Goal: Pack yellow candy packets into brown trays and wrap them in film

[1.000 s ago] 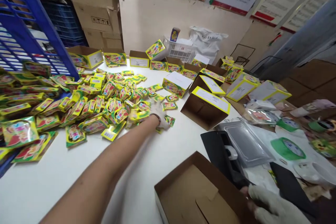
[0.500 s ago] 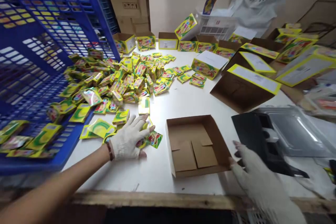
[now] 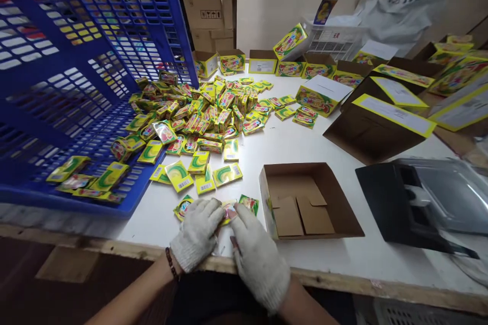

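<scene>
At the table's near edge my two gloved hands come together over a row of small yellow-green candy packs. The fingers of my left hand [image 3: 200, 233] are bent over the row, between a pack on the left [image 3: 182, 207] and a middle pack [image 3: 229, 210]. My right hand [image 3: 259, 256] presses its fingertips on that middle pack from the other side; another pack [image 3: 249, 204] sticks out past them. Parts of the row are hidden under the gloves. Right of my hands stands an open brown cardboard box [image 3: 310, 200] with only its bottom flaps showing inside.
A blue plastic crate [image 3: 125, 210] lies tipped on the left, packs spilling from it into a heap [image 3: 213, 106]. Several printed display boxes [image 3: 263, 63] line the back and right. A black tape dispenser [image 3: 389, 203] and a clear plastic lid [image 3: 442, 198] lie at right.
My right hand has left the open box's right side and joined my left hand at the packs. My left hand has drawn packs toward the near edge. The view has shifted.
</scene>
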### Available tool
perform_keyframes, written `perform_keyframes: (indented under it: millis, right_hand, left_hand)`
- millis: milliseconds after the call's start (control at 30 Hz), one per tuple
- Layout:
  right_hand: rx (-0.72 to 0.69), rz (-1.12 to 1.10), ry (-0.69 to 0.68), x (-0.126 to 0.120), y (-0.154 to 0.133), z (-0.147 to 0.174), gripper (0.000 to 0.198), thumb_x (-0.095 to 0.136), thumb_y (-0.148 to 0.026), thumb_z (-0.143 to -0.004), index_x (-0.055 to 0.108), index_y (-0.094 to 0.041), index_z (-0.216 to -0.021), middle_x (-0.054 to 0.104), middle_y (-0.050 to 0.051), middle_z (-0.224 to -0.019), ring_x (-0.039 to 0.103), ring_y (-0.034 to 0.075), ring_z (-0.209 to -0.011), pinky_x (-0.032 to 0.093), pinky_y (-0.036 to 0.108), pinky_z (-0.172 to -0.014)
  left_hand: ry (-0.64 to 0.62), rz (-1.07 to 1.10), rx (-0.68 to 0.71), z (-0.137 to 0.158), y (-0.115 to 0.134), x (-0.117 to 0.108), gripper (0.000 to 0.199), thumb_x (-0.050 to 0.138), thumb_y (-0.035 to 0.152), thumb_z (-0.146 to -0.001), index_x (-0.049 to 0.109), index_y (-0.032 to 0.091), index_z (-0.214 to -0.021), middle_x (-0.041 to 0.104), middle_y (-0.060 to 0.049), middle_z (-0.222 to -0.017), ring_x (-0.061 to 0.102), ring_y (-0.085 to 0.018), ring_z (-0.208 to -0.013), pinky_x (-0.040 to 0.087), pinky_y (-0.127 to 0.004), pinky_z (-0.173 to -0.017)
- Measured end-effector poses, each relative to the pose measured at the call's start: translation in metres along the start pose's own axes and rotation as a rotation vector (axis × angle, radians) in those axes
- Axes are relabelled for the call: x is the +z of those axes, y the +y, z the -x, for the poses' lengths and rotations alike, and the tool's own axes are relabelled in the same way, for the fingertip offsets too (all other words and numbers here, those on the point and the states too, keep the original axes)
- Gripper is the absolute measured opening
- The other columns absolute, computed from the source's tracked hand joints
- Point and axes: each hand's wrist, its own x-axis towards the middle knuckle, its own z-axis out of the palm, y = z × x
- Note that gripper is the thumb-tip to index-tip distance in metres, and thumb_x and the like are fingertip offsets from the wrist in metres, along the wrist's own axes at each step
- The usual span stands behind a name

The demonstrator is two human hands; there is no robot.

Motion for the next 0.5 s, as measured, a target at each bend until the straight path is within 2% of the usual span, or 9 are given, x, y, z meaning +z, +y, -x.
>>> perform_keyframes:
  millis: [67,133,167,233,300,367,433,500]
  right_hand:
    - [-0.050,0.155,-0.053,0.009,-0.001,-0.011,0.052,0.046,-0.006,-0.083,0.049,-0.010,-0.135,0.050,0.020,-0.138,0.045,0.034,-0.130,0.040,0.053,-0.106]
    - [-0.089,0.280,-0.142,0.014,-0.001,-0.019,0.040,0.046,-0.008,-0.087,0.057,-0.009,-0.125,0.061,0.020,-0.121,0.053,0.035,-0.118,0.043,0.057,-0.099]
    - [-0.103,0.321,-0.175,0.015,-0.001,-0.021,0.034,0.046,-0.009,-0.088,0.060,-0.010,-0.119,0.064,0.018,-0.112,0.057,0.034,-0.110,0.045,0.055,-0.094]
    - [-0.090,0.343,-0.188,0.016,-0.001,-0.021,0.027,0.054,-0.013,-0.086,0.061,-0.012,-0.112,0.065,0.014,-0.102,0.060,0.029,-0.096,0.049,0.047,-0.085]
    - [-0.021,0.297,-0.166,0.016,0.000,-0.017,0.032,0.070,-0.020,-0.075,0.062,-0.014,-0.106,0.064,0.012,-0.100,0.059,0.028,-0.091,0.050,0.041,-0.080]
    - [0.055,0.237,-0.145,0.014,0.001,-0.011,0.036,0.079,-0.022,-0.065,0.063,-0.017,-0.097,0.064,0.010,-0.099,0.059,0.027,-0.090,0.051,0.037,-0.076]
    - [0.042,0.213,-0.096,0.012,0.004,-0.003,0.024,0.075,-0.018,-0.067,0.063,-0.018,-0.087,0.063,0.010,-0.101,0.059,0.026,-0.091,0.051,0.036,-0.076]
    - [-0.076,0.231,0.040,0.010,0.006,0.006,0.017,0.067,-0.012,-0.071,0.062,-0.018,-0.087,0.059,0.013,-0.118,0.055,0.030,-0.107,0.048,0.041,-0.086]
  left_hand:
    - [-0.005,0.165,0.038,0.008,-0.002,-0.003,0.018,0.048,0.011,-0.082,0.061,0.020,-0.092,0.062,-0.006,-0.090,0.056,-0.021,-0.087,0.047,-0.035,-0.080]
    - [0.036,0.305,0.022,0.004,-0.009,-0.007,0.016,0.045,0.017,-0.088,0.060,0.020,-0.090,0.063,-0.006,-0.092,0.058,-0.018,-0.087,0.049,-0.030,-0.079]
    - [0.067,0.323,-0.004,-0.003,-0.013,-0.010,0.018,0.043,0.018,-0.090,0.061,0.020,-0.090,0.064,-0.006,-0.094,0.059,-0.018,-0.088,0.049,-0.030,-0.080]
    - [0.108,0.221,-0.070,-0.027,-0.020,-0.012,0.019,0.046,0.021,-0.088,0.062,0.019,-0.099,0.064,-0.009,-0.104,0.058,-0.021,-0.099,0.047,-0.035,-0.088]
    - [0.055,0.055,-0.117,-0.055,-0.025,-0.013,0.035,0.058,0.023,-0.081,0.059,0.016,-0.115,0.062,-0.014,-0.112,0.054,-0.030,-0.110,0.041,-0.046,-0.097]
    - [-0.022,-0.030,-0.133,-0.077,-0.027,-0.013,0.051,0.064,0.021,-0.074,0.055,0.013,-0.124,0.062,-0.017,-0.113,0.054,-0.034,-0.111,0.035,-0.054,-0.100]
    - [-0.059,-0.022,-0.129,-0.083,-0.025,-0.016,0.045,0.063,0.020,-0.073,0.059,0.015,-0.118,0.065,-0.013,-0.106,0.058,-0.031,-0.103,0.038,-0.050,-0.096]
    - [-0.105,0.036,-0.086,-0.073,-0.020,-0.024,0.031,0.064,0.029,-0.075,0.064,0.020,-0.104,0.067,-0.007,-0.097,0.061,-0.024,-0.091,0.043,-0.038,-0.084]
